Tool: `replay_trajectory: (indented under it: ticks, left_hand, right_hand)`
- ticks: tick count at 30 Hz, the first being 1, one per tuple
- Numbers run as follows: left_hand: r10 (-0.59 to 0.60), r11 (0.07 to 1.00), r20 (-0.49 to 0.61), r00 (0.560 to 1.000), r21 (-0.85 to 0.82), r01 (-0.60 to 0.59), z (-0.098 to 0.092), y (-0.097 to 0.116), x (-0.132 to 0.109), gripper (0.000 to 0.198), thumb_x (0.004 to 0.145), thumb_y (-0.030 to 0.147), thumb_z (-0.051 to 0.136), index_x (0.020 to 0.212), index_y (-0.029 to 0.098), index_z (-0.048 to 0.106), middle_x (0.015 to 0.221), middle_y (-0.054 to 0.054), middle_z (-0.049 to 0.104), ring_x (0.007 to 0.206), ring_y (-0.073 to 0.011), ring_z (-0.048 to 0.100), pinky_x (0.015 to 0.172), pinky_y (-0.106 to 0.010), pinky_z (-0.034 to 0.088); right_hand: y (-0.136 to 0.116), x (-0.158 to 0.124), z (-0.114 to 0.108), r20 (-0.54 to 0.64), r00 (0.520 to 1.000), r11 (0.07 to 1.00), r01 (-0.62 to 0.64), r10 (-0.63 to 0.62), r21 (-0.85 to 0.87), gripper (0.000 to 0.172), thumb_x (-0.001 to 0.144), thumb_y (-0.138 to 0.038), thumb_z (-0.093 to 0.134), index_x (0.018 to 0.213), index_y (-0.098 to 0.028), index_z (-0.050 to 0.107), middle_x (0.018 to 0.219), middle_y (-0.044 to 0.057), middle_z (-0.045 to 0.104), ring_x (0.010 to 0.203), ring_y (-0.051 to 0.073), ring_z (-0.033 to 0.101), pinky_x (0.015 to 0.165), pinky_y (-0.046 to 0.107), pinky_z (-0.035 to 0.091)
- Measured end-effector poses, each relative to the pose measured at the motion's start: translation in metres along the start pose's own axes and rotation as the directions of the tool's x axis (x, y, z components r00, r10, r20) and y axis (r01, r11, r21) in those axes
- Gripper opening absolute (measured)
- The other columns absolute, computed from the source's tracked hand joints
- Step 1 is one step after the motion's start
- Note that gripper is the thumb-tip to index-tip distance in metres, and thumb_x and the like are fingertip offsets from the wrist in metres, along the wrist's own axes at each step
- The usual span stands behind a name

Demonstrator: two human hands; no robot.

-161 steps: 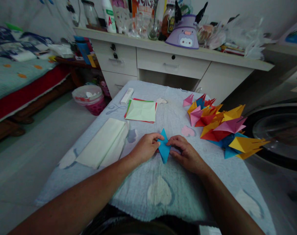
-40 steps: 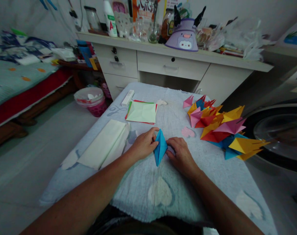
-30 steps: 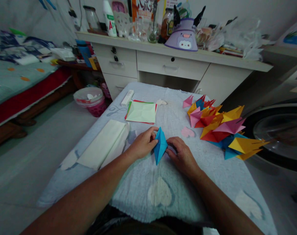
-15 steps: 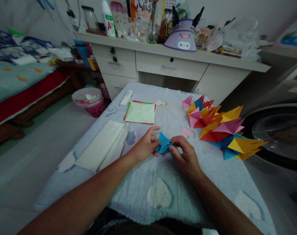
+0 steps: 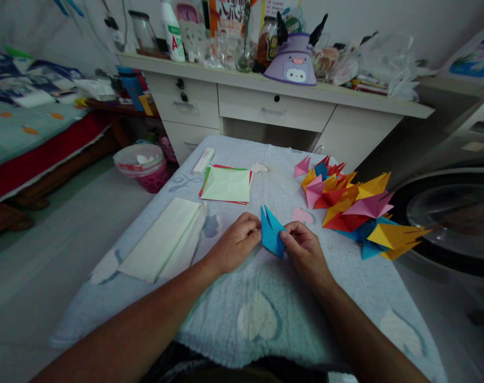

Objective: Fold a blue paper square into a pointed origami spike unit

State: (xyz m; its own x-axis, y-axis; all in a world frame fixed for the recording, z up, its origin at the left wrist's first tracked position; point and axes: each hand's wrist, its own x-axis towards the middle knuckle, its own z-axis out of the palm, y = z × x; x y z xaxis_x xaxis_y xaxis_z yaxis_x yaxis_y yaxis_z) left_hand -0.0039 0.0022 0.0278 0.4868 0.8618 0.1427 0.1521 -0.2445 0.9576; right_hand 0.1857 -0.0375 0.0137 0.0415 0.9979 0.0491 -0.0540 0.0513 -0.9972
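A blue folded paper [image 5: 272, 232], kite-shaped with two narrow points at its top, is held above the cloth-covered table [image 5: 258, 287]. My right hand [image 5: 305, 246] pinches its right edge between thumb and fingers. At the paper's left edge is my left hand [image 5: 239, 240], its fingers curled and thumb pressed in against them. Beyond my hands lies a stack of square paper [image 5: 226, 184], pale green on top with red and green edges showing. Several folded paper pieces [image 5: 345, 199] in yellow, red, pink and blue are piled at the right.
A folded whitish cloth or sheet [image 5: 162, 239] lies left of my hands, and a small white box [image 5: 203, 161] is near the far left corner. Behind stands a white desk [image 5: 274, 106] with jars and bottles. A pink bin [image 5: 154, 180] is on the floor.
The blue paper has been turned and now shows a flat, tall face with both points up. My left fingers have curled in, where the forefinger was stretched out before.
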Motion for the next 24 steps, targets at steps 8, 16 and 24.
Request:
replay_trajectory:
  ticks: [8, 16, 24]
  left_hand:
    - [-0.035, 0.843, 0.209, 0.977, -0.519, 0.141, 0.010, -0.004, -0.002, 0.031, 0.078, 0.027, 0.071, 0.105, 0.016, 0.059, 0.101, -0.006, 0.066, 0.094, -0.0183, 0.063, 0.088, -0.033, 0.047]
    - [-0.167, 0.873, 0.115, 0.979, -0.444, 0.201, 0.009, -0.002, 0.001, 0.025, 0.079, 0.028, 0.068, 0.097, 0.015, 0.057, 0.081, -0.002, 0.067, 0.071, -0.0122, 0.063, 0.063, -0.023, 0.046]
    - [-0.131, 0.890, 0.078, 0.988, -0.429, 0.152, 0.009, -0.004, 0.001, 0.026, 0.088, 0.039, 0.060, 0.093, 0.014, 0.059, 0.077, -0.002, 0.065, 0.067, -0.0126, 0.064, 0.061, -0.024, 0.049]
  right_hand:
    - [0.000, 0.001, 0.000, -0.038, 0.999, 0.999, 0.023, -0.022, 0.028, 0.024, 0.081, -0.038, 0.072, 0.079, -0.021, 0.055, 0.068, -0.005, 0.049, 0.055, 0.008, 0.042, 0.049, 0.021, 0.035]
    - [0.005, -0.002, 0.000, -0.009, 0.994, 0.992, 0.111, -0.112, -0.059, 0.023, 0.082, -0.029, 0.070, 0.100, -0.024, 0.057, 0.074, -0.004, 0.053, 0.064, 0.011, 0.051, 0.057, 0.023, 0.042]
    - [0.006, -0.006, 0.000, 0.027, 0.952, 0.891, 0.296, -0.306, -0.344, 0.023, 0.086, -0.022, 0.063, 0.106, -0.026, 0.051, 0.079, -0.003, 0.054, 0.069, 0.013, 0.053, 0.064, 0.028, 0.046]
